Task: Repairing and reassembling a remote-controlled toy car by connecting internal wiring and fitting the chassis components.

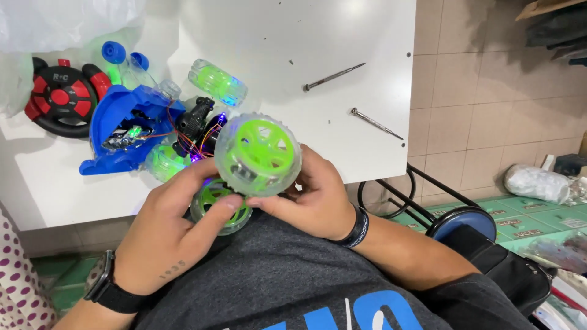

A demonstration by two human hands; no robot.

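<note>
Between my left hand [168, 235] and right hand [315, 198], both clasping the wheel assembly [257, 156], I judge it light, rigid plastic, best gripped by its ribbed tyre.

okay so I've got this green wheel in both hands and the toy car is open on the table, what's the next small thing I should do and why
Probably tilt the green wheel to see its hub side. Right now both the left hand and right hand hold it with the spoked face towards you, still beside the wired motor of the opened blue car body. The two screwdrivers lie apart on the white table.
</note>
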